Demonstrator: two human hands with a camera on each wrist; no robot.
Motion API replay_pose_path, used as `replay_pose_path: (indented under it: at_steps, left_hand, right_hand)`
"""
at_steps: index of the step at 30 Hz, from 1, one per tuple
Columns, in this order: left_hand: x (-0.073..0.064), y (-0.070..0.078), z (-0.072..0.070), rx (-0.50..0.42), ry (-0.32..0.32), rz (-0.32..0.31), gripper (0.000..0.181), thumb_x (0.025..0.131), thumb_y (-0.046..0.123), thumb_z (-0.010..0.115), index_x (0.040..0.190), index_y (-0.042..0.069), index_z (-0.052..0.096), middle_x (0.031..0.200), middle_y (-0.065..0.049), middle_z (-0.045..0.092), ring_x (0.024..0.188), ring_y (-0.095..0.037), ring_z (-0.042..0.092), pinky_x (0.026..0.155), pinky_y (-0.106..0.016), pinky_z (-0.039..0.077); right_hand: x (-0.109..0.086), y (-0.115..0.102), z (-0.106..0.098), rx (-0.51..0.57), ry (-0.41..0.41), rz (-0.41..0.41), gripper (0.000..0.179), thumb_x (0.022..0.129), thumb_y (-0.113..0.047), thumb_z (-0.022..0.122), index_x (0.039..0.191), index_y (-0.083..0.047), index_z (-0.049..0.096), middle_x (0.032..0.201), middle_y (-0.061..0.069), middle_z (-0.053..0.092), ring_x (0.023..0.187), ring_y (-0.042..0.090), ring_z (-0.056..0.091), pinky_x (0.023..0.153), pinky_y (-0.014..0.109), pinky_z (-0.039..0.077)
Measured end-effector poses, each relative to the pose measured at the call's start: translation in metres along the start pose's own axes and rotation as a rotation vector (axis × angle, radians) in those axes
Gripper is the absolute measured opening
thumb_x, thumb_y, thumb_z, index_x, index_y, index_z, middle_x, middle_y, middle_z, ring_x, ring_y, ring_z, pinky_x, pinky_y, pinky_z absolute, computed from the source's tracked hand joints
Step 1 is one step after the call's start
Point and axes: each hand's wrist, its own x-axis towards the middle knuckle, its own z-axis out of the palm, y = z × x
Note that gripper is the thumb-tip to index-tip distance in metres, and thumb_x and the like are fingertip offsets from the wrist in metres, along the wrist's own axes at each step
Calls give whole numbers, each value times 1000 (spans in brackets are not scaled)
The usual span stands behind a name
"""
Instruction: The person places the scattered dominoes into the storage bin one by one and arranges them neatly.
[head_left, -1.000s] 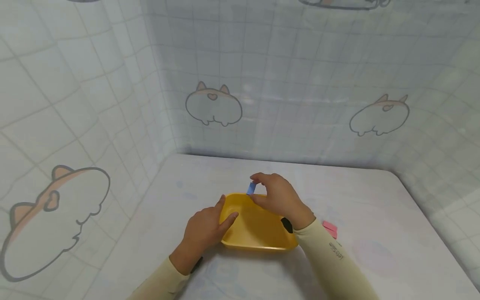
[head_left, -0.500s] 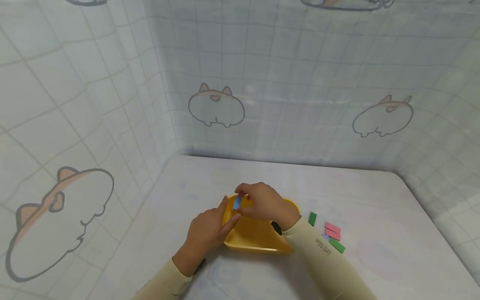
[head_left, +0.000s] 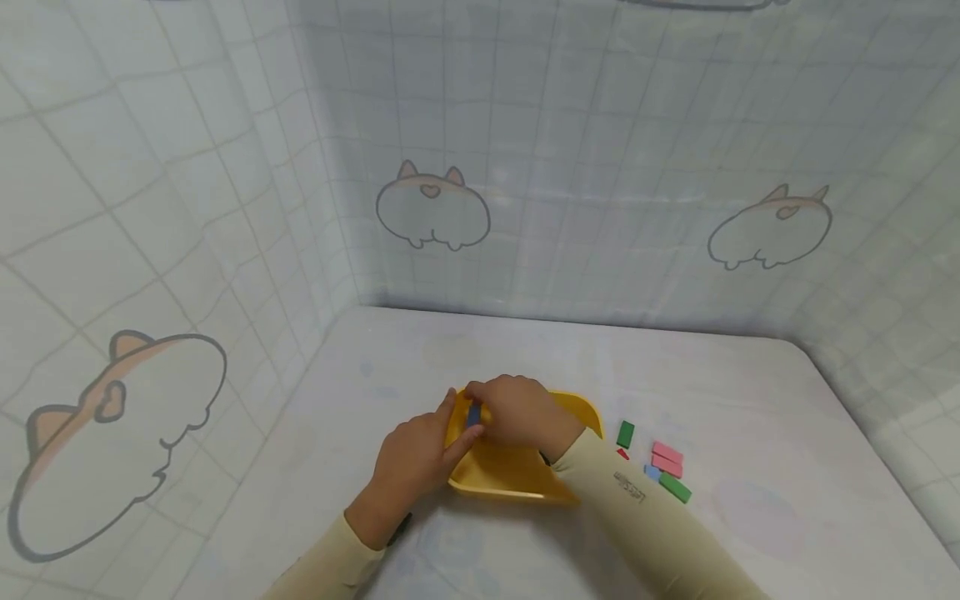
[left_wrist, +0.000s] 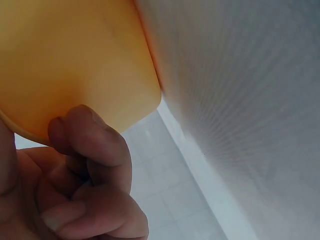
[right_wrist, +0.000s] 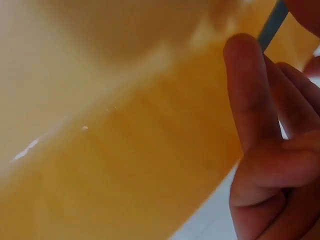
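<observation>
A yellow plastic tray (head_left: 506, 475) stands on the white-covered table between both hands. My left hand (head_left: 412, 454) grips its left rim, the thumb over the inner side; in the left wrist view, curled fingers (left_wrist: 100, 140) rest against the tray's outer wall. Over the tray's left part, my right hand (head_left: 521, 414) pinches a small flat blue block (head_left: 474, 415) between thumb and fingertips. The right wrist view shows the thin edge of that block (right_wrist: 273, 27) at the fingertips, close to the tray's inner wall. Whether the block touches the tray, I cannot tell.
Right of the tray lie two pink blocks (head_left: 667, 459), green blocks (head_left: 626, 434), a blue block (head_left: 652, 472) and a small red piece (head_left: 622, 454). Patterned grid sheets (head_left: 585, 167) hang behind and at the sides of the table.
My right hand has moved left and down from the tray's far rim into its left part, carrying the blue block. Its sleeve has uncovered the blocks at right. My left hand stays on the rim.
</observation>
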Motion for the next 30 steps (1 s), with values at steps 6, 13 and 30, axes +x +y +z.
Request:
replay_pose_path:
  at_steps: [6, 13, 30]
  left_hand:
    - [3, 1, -1, -12, 8, 6, 91, 99, 79, 42, 157, 10, 50, 75, -1, 63, 63, -19, 62, 49, -34, 46]
    - [5, 1, 1, -6, 27, 17, 91, 100, 79, 41, 158, 10, 49, 92, -8, 73, 75, -25, 70, 53, -38, 51]
    - [-1, -1, 3, -9, 24, 28, 90, 100, 78, 43, 158, 9, 49, 91, -7, 72, 75, -24, 70, 57, -38, 54]
  right_hand:
    - [5, 0, 9, -54, -22, 17, 44, 95, -36, 79, 136, -26, 70, 95, -8, 72, 70, 13, 58, 60, 32, 53]
    - [11, 4, 20, -91, -76, 28, 50, 97, -37, 77, 144, -28, 64, 102, -9, 72, 72, 13, 59, 68, 35, 56]
    - [8, -4, 23, -113, -55, 1, 39, 98, -34, 75, 135, -26, 68, 102, -10, 71, 77, 12, 58, 73, 35, 56]
